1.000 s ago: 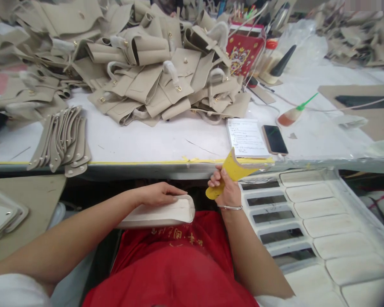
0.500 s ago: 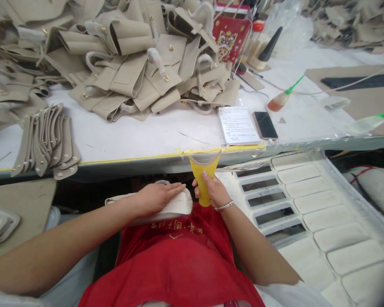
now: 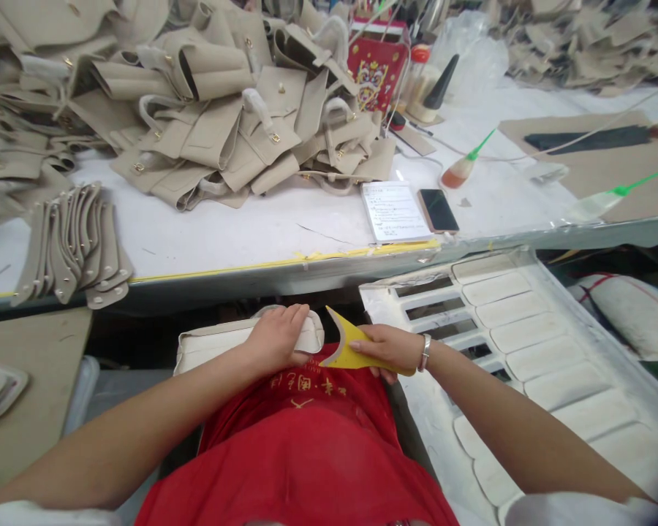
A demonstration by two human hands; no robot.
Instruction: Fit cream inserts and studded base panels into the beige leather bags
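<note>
My left hand (image 3: 278, 332) is closed over the right end of a cream, box-shaped leather piece (image 3: 213, 347) that lies at my lap, its far side hidden. In my right hand (image 3: 389, 345) is a yellow flared tool (image 3: 351, 345) with a concave grey edge. That edge faces left, close to the cream piece's rounded end, with a small gap between them. A red apron (image 3: 301, 453) with gold lettering is below both hands.
Beige handbags (image 3: 208, 131) are heaped on the white table (image 3: 224, 237). Beige straps (image 3: 77, 245) lie at left; a notepad (image 3: 395, 212), phone (image 3: 439, 210) and green-tipped glue bottle (image 3: 458, 172) at right. A slatted rack (image 3: 403, 292) beside me bears several cream pieces.
My right hand has turned the yellow tool from upright to sideways, its curved edge now facing left. My left fingers have curled round the cream piece's end. The view has shifted slightly.
</note>
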